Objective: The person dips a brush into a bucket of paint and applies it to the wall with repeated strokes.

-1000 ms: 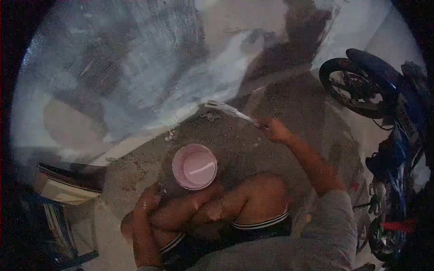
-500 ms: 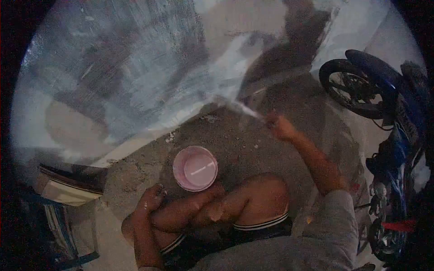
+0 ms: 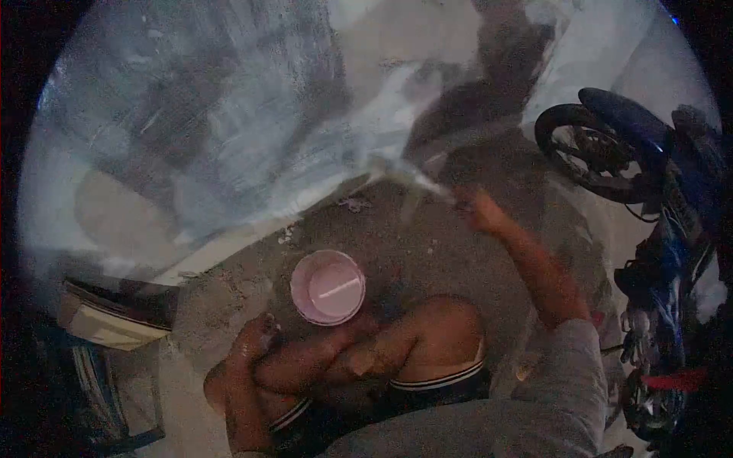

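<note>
My right hand [image 3: 481, 211] is closed around the handle of a paintbrush [image 3: 434, 185], which is blurred by motion. The far end of the brush reaches the bottom of the wall [image 3: 259, 145], where pale paint is streaked over darker patches. My left hand [image 3: 258, 336] rests by my bent knee with its fingers curled in, and I see nothing held in it. Whitish specks show on its fingers. Between my hands, in front of my crossed shins, stands a pink bucket [image 3: 301, 286] with pale liquid inside.
A motorcycle [image 3: 676, 229] stands along the right side, its wheel [image 3: 557, 137] close to the wall. At the lower left are a cream-coloured box-like object [image 3: 111, 327] and a dark frame [image 3: 141, 439]. Crumbs and flakes lie on the rough floor [image 3: 397, 229] along the wall's base.
My right hand has shifted slightly right, with the brush still at the wall's base. The left hand and bucket stay essentially in place; the view has shifted a little.
</note>
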Demonstrator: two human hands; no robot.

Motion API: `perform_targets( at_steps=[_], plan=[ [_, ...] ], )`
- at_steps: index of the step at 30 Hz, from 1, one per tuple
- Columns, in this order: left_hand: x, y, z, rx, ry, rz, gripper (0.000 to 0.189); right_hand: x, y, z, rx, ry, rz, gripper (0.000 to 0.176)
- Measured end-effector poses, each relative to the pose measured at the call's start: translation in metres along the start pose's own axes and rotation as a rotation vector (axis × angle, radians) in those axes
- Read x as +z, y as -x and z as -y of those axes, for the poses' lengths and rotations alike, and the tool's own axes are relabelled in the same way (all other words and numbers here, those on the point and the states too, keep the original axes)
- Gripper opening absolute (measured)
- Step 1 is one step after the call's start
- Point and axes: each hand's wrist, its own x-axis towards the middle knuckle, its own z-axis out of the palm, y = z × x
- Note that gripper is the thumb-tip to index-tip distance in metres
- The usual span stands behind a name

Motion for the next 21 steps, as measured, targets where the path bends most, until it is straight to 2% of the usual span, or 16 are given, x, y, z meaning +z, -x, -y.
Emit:
perform_targets(
  at_steps=[2,3,5,6,7,9,11,14,15,16,17,19,21],
  plan=[
    [0.006,-0.006,0.015,0.209,-0.083,-0.023,0.039,-0.007,0.011,0.022,-0.051,-0.076,0.047,0.035],
    [0.011,-0.008,0.023,0.278,-0.11,-0.03,0.039,0.003,-0.008,-0.013,0.098,-0.163,0.024,0.036],
    [0.003,-0.001,0.0,0.005,-0.033,-0.049,0.039,-0.012,-0.035,-0.078,0.272,0.073,-0.054,0.036],
    [0.01,-0.01,0.022,0.004,-0.031,-0.051,0.039,-0.015,-0.047,-0.111,0.364,0.177,-0.142,0.036],
    [0.023,-0.026,0.058,0.138,-0.145,-0.071,0.04,-0.012,-0.053,-0.134,0.422,0.256,-0.236,0.036],
    [0.023,-0.026,0.052,0.279,-0.256,-0.092,0.04,-0.008,-0.06,-0.148,0.438,0.293,-0.335,0.035],
    [-0.005,0.007,-0.016,0.005,0.073,0.001,0.044,0.0,-0.053,-0.116,0.274,0.159,-0.336,0.035],
    [0.017,-0.014,0.027,0.068,0.256,-0.031,0.044,-0.015,-0.002,0.002,-0.107,0.023,-0.177,0.035],
    [0.018,-0.017,0.031,0.092,0.316,-0.043,0.044,-0.017,0.006,0.017,-0.236,0.001,-0.128,0.034],
    [0.013,-0.009,0.024,0.11,0.148,-0.071,0.042,-0.011,0.002,0.007,-0.275,0.025,-0.104,0.034],
    [0.011,-0.003,0.019,0.127,-0.021,-0.097,0.041,0.008,-0.02,-0.037,-0.146,0.22,-0.133,0.032],
    [0.008,0.001,0.02,0.169,-0.016,-0.084,0.04,-0.009,-0.043,-0.086,0.143,0.55,-0.058,0.029],
    [0.005,0.008,0.011,0.211,0.0,-0.077,0.039,-0.023,-0.058,-0.142,0.296,0.691,0.041,0.028]
  ],
)
